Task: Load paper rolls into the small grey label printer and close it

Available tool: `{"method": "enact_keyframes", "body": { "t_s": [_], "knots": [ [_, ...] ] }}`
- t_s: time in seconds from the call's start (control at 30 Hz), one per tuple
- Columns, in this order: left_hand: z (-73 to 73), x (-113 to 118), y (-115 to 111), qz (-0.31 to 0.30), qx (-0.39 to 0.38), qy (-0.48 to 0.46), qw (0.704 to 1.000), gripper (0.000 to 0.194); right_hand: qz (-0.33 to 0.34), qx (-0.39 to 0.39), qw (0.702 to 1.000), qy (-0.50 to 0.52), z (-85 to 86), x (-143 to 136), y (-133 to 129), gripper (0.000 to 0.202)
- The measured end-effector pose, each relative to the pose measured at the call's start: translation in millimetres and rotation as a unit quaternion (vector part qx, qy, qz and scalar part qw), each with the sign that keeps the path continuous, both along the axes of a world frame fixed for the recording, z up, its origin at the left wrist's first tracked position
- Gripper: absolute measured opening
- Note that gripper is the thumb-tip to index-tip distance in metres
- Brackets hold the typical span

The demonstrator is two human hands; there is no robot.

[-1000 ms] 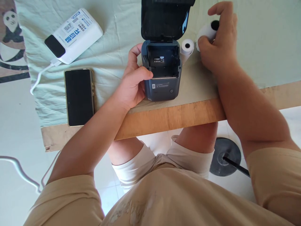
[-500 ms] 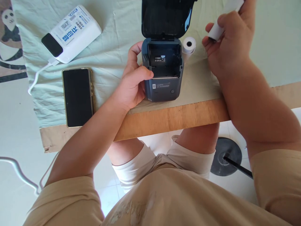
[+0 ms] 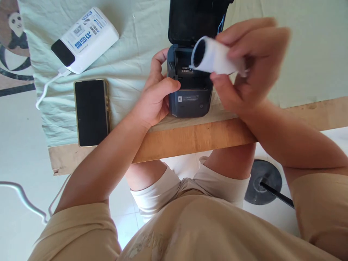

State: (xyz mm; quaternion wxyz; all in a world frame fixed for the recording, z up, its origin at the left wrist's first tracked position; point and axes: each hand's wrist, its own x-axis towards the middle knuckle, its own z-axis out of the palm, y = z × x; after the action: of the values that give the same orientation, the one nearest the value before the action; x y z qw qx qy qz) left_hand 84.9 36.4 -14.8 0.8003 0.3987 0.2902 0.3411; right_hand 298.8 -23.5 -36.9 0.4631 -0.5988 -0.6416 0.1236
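A dark blue label printer (image 3: 190, 103) lies near the table's front edge, its black lid (image 3: 197, 21) swung up and its inner compartment exposed. My left hand (image 3: 159, 92) grips the printer's left side, thumb on the rim of the compartment. Over the compartment's upper right is a white paper roll (image 3: 217, 58), tilted, with its dark hollow end facing left. My right hand (image 3: 252, 65), blurred by motion, is closed around the roll's right part. The roll hides some of the compartment.
A white power bank (image 3: 89, 40) with a cable plugged in and a black-screened phone (image 3: 91, 112) lie on the green cloth (image 3: 136, 32) at the left. The wooden table edge (image 3: 190, 141) runs in front.
My right hand has moved left and down with the paper roll, from the upper right to above the printer. The small roll beside the printer is now hidden. My left hand keeps its grip.
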Motion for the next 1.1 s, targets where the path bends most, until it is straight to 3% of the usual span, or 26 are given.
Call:
{"method": "enact_keyframes", "body": {
  "t_s": [0.13,0.33,0.43,0.6,0.77,0.9,1.1],
  "knots": [
    [4.8,-0.6,-1.8,-0.026,0.006,0.015,1.0,0.05,0.018,0.107,0.983,-0.148,9.5,-16.9,-6.4,0.019],
    [5.7,-1.1,0.6,-0.042,0.015,0.044,0.998,0.058,0.053,0.148,0.979,-0.128,8.0,-18.3,-4.7,0.016],
    [3.7,-2.5,3.0,-0.067,0.012,0.032,0.997,0.06,0.045,0.125,0.984,-0.121,10.4,-18.4,-6.2,0.015],
    [1.6,-1.6,2.2,-0.049,-0.001,0.02,0.999,0.054,-0.004,0.005,0.989,-0.15,17.6,-18.9,-8.8,0.025],
    [-0.3,0.1,-0.5,-0.034,0.015,0.01,0.999,0.047,0.037,0.071,0.989,-0.125,17.6,-22.9,-10.4,0.037],
    [-4.0,-2.2,0.3,-0.033,0.014,-0.003,0.999,0.042,0.093,0.05,0.983,-0.148,13.5,-26.0,-11.4,0.047],
    [-8.2,-4.7,7.3,-0.055,0.057,-0.002,0.997,0.048,0.133,0.088,0.973,-0.168,6.3,-24.4,-7.1,0.057]
  ]
}}
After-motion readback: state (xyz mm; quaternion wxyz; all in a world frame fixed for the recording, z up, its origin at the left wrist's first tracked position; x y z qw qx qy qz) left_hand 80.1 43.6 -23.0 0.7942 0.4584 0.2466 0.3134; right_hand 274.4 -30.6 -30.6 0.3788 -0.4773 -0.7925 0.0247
